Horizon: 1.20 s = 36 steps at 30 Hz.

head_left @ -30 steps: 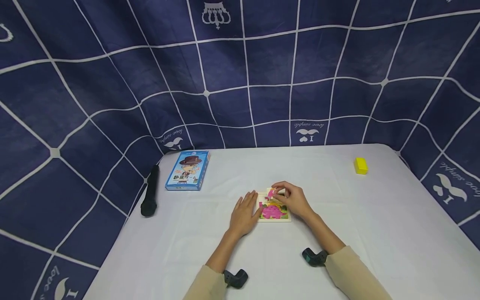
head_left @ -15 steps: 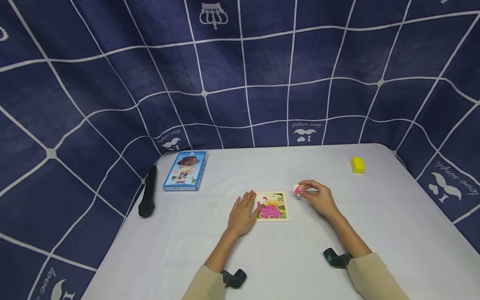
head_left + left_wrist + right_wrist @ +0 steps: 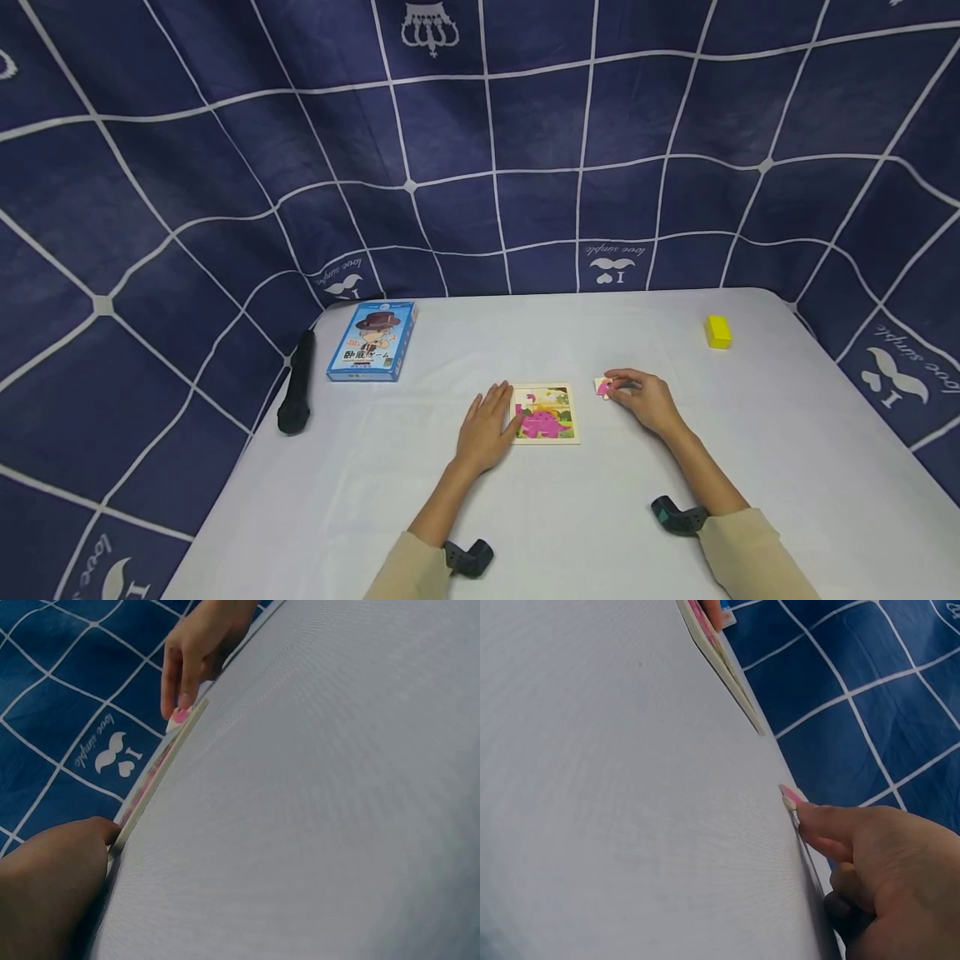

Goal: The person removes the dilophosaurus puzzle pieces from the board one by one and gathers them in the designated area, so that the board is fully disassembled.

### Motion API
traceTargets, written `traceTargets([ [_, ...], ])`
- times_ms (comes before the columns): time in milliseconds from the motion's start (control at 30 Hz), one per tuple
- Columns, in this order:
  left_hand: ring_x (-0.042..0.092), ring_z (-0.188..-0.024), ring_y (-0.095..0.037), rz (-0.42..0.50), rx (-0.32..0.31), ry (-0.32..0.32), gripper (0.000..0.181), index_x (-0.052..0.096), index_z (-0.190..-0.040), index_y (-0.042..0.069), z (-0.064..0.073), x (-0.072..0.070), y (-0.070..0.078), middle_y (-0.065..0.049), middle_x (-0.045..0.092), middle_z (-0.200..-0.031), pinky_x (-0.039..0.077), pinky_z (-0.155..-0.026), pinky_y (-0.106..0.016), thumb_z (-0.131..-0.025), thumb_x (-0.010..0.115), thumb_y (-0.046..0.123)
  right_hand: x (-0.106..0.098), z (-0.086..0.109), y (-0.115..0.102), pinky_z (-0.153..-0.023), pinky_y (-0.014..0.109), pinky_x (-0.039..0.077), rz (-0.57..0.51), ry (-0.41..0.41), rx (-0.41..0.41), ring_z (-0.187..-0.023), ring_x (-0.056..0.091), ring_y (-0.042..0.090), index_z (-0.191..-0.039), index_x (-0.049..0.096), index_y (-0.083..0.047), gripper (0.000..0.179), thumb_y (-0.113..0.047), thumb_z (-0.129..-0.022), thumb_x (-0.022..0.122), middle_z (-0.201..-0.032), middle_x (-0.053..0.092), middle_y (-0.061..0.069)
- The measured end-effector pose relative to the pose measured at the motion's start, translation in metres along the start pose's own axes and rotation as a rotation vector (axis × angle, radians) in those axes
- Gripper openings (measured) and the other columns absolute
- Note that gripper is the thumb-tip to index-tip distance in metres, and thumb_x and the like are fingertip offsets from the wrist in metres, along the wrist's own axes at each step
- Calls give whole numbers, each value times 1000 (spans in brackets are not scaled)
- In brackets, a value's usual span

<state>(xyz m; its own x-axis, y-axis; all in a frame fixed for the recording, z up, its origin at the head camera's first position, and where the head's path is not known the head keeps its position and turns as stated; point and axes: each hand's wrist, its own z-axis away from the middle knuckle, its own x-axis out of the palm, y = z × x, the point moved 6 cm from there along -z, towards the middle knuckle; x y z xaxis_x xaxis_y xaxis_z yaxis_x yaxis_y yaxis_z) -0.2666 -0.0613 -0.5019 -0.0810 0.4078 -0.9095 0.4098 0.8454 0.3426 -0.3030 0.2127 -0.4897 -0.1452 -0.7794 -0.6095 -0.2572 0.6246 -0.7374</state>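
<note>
A small square jigsaw puzzle (image 3: pixel 545 423) with a pink dinosaur picture lies in a pale frame at the middle of the table. My left hand (image 3: pixel 483 429) rests flat at its left edge, fingers straight, thumb over the picture's side. To the right of the frame, my right hand (image 3: pixel 647 402) pinches a puzzle piece (image 3: pixel 602 387), white and pink, between thumb and fingers, close over the tabletop. In the right wrist view the puzzle piece (image 3: pixel 791 796) sticks out past the fingertips. A pale gap shows in the upper left part of the picture.
A blue game box (image 3: pixel 372 342) with a cartoon figure lies at the back left of the white table (image 3: pixel 480 342). Beside it is a black microphone (image 3: pixel 297 383). A yellow block (image 3: pixel 717 332) sits at the back right. Dark blue gridded cloth (image 3: pixel 525 150) hangs behind.
My right hand has lifted the piece off the puzzle frame and carried it to the right, then lowered slightly toward the table. My left hand has stayed at the frame.
</note>
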Motion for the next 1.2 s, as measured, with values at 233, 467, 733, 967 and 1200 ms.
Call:
traceTargets([
  [233,25,-136,-22,1,9,13,58,35,-141,4,-1,-1,1,-8,32,-147,14,-112,-40,-96,40,41,2,-2,2,-43,24,29,51,-32,-2,-51,38,12,-104,70,-5,27,-8,-77,73,-84,67,5],
  [467,25,-136,-23,0,14,18,58,36,-141,4,-1,-2,0,-9,32,-147,13,-112,-40,-96,40,41,1,-1,-1,-47,24,32,55,-31,-7,-58,43,15,-103,70,-4,25,-10,-79,72,-88,67,8],
  [733,24,-136,-23,12,7,14,60,33,-142,3,-1,-1,1,-9,32,-147,13,-112,-40,-96,41,41,5,2,-21,-56,23,42,-12,70,-95,-70,54,14,-98,72,-7,19,-12,-80,72,-81,64,3],
  [967,20,-137,-23,91,-56,-18,66,26,-144,2,-6,1,3,-10,29,-148,11,-112,-41,-94,44,41,32,2,-48,-47,21,35,-63,28,-200,-56,42,10,-97,72,-11,19,-12,-79,73,-80,63,-4],
  [1200,17,-138,-26,111,-67,-6,68,26,-144,1,-13,4,10,-12,29,-148,12,-112,-44,-93,46,41,60,-4,-61,-77,37,48,-36,-61,-225,-85,58,15,-100,71,-11,21,-18,-81,72,-88,64,-3],
])
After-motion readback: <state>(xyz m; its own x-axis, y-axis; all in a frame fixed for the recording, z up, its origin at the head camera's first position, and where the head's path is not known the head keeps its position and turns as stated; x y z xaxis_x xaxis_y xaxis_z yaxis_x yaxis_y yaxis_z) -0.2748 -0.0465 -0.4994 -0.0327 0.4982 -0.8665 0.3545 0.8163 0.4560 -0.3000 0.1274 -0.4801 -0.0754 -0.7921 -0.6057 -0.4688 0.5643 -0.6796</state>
